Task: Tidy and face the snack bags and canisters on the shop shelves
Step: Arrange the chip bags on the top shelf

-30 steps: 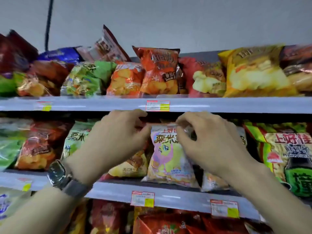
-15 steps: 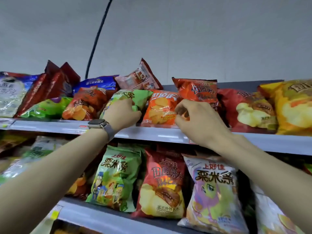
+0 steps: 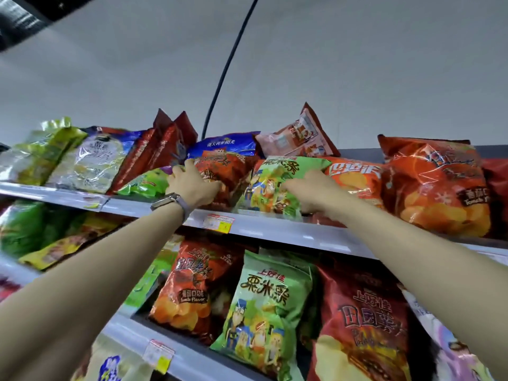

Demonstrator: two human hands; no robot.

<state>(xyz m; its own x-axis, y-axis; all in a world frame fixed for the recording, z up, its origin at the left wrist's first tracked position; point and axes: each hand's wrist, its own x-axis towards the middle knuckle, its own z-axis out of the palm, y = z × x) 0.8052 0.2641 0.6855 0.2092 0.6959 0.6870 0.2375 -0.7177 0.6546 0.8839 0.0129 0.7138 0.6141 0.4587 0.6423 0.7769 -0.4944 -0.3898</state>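
Both arms reach up to the top shelf [image 3: 275, 226]; the left hand [image 3: 193, 185], a watch [image 3: 169, 202] at its wrist, lies with fingers spread and curled over a dark red bag [image 3: 220, 171], while the right hand [image 3: 310, 192] closes on the lower right edge of the green bag [image 3: 272, 185] at the shelf front; the risk, I think, is overhead; a pink bag [image 3: 297, 138] and a blue bag [image 3: 222, 144] lean loosely on the pile behind, so any tug at the front bags could bring them sliding down; the shelf is pale metal with a price tag [image 3: 218, 222] on its lip; a plain grey wall and a black cable [image 3: 228, 64] rise behind.
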